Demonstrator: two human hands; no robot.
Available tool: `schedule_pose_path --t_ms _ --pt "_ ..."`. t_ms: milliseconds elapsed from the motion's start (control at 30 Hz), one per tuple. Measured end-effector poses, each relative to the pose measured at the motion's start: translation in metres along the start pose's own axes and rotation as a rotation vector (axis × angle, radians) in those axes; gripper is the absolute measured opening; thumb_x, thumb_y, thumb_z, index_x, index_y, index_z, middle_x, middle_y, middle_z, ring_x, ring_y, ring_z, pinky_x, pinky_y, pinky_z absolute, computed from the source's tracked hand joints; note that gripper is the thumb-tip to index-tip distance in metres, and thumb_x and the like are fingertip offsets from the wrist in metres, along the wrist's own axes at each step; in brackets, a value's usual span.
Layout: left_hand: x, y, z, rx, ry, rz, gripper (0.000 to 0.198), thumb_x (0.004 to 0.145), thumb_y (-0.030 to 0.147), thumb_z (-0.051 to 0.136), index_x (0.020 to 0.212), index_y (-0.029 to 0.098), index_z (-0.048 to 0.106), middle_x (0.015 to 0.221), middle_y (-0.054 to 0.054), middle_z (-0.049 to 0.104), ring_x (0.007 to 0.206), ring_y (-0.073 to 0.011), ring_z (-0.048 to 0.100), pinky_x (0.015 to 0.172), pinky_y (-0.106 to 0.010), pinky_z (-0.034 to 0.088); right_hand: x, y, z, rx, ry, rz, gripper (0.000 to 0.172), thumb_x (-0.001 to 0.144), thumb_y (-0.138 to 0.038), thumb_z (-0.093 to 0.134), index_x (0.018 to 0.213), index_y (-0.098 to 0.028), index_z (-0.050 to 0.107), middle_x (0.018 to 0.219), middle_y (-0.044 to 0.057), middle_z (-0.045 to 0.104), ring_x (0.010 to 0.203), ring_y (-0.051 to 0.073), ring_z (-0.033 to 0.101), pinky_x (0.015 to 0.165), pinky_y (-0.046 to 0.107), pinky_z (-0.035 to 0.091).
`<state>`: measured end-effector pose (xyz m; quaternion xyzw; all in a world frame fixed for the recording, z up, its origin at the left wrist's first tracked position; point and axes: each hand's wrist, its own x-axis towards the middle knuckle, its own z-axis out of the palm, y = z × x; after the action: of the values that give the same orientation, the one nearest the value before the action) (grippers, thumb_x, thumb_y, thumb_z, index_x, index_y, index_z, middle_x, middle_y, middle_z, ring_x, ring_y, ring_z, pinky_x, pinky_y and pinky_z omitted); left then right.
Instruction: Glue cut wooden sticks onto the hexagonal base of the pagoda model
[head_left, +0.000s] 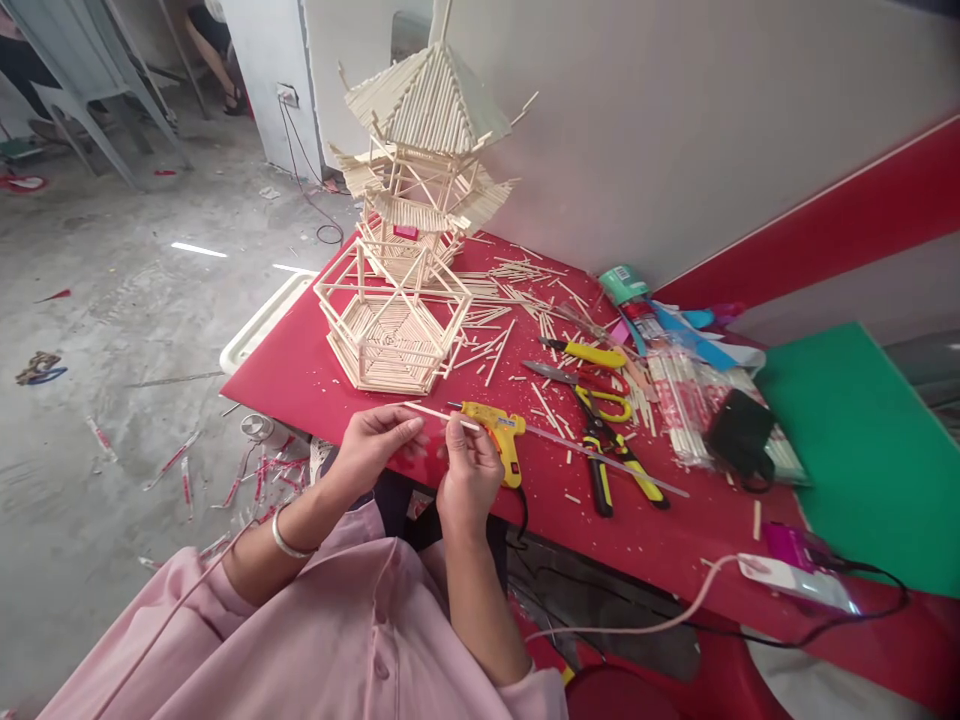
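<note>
A thin pale wooden stick (433,411) spans my two hands above the near edge of the red table. My right hand (469,475) pinches its right end between thumb and fingers. My left hand (379,445) is closed at the other end, its fingertips against the stick and partly hiding the grip. Just right of my right hand, a yellow glue gun (495,425) lies on its side. Beyond my hands stands a six-sided stick frame (390,345) with a slatted floor. A tiered pagoda model (431,110) of similar sticks rises behind it.
Loose sticks (487,320) litter the red table (277,370). Yellow-handled pliers (592,352), scissors (555,372) and black-and-yellow cutters (600,455) lie right of the glue gun. Farther right are packed sticks (679,410), a black object (741,432), a green board (862,450) and a power strip (795,580).
</note>
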<state>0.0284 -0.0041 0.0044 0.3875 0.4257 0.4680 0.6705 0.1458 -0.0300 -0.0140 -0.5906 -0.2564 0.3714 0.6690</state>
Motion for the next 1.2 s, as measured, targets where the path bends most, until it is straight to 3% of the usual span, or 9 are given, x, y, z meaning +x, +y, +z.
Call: schedule_pose_path --t_ms 133,200,267,367,600,967,1200 --pt "-0.001 0.001 -0.004 0.279 0.080 0.281 0.021 0.074 0.040 0.080 0.069 0.019 0.077 0.081 -0.008 0.073 0.080 -0.0186 0.065 0.071 -0.027 0.052 -0.001 -0.002 0.012 0.010 -0.029 0.071 0.039 0.073 -0.055 0.075 0.086 -0.018 0.070 0.081 0.004 0.071 0.063 0.012 0.056 0.055 0.023 0.043" --pt "0.002 0.002 -0.006 0.143 0.157 0.225 0.024 0.073 0.043 0.080 0.074 0.019 0.076 0.071 -0.004 0.067 0.064 -0.0134 0.059 0.056 -0.023 0.047 0.000 -0.003 0.023 0.028 -0.052 0.111 0.040 0.072 -0.056 0.075 0.080 -0.018 0.067 0.072 0.001 0.067 0.054 0.008 0.047 0.049 0.022 0.037" --pt "0.005 0.001 -0.007 -0.060 0.205 0.094 0.033 0.072 0.048 0.080 0.068 0.017 0.070 0.056 0.001 0.057 0.044 -0.0067 0.044 0.040 -0.020 0.031 0.001 -0.001 0.033 0.040 -0.076 0.124 0.041 0.070 -0.057 0.076 0.073 -0.018 0.064 0.064 -0.002 0.061 0.050 0.006 0.040 0.047 0.021 0.033" --pt "0.010 0.002 -0.007 -0.236 0.245 -0.013 0.042 0.067 0.050 0.083 0.060 0.015 0.060 0.047 0.004 0.050 0.035 -0.0029 0.033 0.034 -0.019 0.020 0.002 0.003 0.046 0.034 -0.102 0.118 0.042 0.073 -0.057 0.074 0.065 -0.018 0.059 0.055 -0.005 0.052 0.048 0.006 0.035 0.047 0.021 0.032" --pt "0.022 0.004 0.000 -0.348 0.377 -0.031 0.043 0.060 0.050 0.086 0.074 0.015 0.065 0.042 0.007 0.050 0.029 -0.0050 0.037 0.031 -0.019 0.020 0.009 0.010 0.060 0.010 -0.151 0.165 0.043 0.075 -0.059 0.070 0.065 -0.019 0.058 0.052 -0.007 0.050 0.044 0.006 0.037 0.043 0.021 0.030" --pt "0.027 0.001 -0.001 -0.406 0.383 -0.018 0.042 0.059 0.048 0.087 0.074 0.015 0.064 0.046 0.006 0.055 0.031 -0.0041 0.038 0.032 -0.018 0.021 0.017 0.010 0.070 0.052 -0.153 0.252 0.038 0.069 -0.055 0.074 0.073 -0.019 0.063 0.051 -0.010 0.049 0.043 0.007 0.043 0.042 0.021 0.036" --pt "0.030 0.001 -0.001 -0.426 0.376 0.009 0.042 0.059 0.048 0.087 0.068 0.015 0.061 0.049 0.005 0.057 0.032 -0.0033 0.039 0.032 -0.018 0.023 0.017 0.006 0.072 0.058 -0.196 0.240 0.038 0.071 -0.056 0.072 0.069 -0.019 0.060 0.051 -0.009 0.049 0.040 0.006 0.038 0.038 0.021 0.030"
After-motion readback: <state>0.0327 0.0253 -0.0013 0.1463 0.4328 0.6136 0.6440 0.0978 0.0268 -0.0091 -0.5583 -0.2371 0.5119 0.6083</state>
